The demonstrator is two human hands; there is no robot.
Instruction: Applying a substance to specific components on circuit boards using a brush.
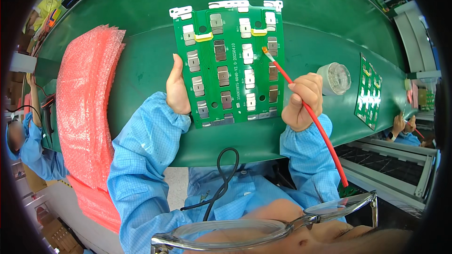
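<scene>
A green circuit board (210, 73) with rows of silver metal tabs and two yellow pieces is held up, tilted, over the green table. My left hand (177, 86) grips its left edge, thumb along the side and the other fingers hidden behind it. In my right hand (304, 101) is a thin red-handled brush (325, 136), pinched between thumb and fingers near the board's lower right edge. The brush's small bristle tip lies over the board's right part, beside a metal tab. A round clear cup (338, 78) stands on the table to the right of that hand.
A tall stack of pink bubble-wrap bags (87, 103) lies at the left. Another green circuit board (368, 91) rests on the table at the right. A black cable (228, 174) loops at the table's near edge. Other people's hands and blue sleeves show at far left and far right.
</scene>
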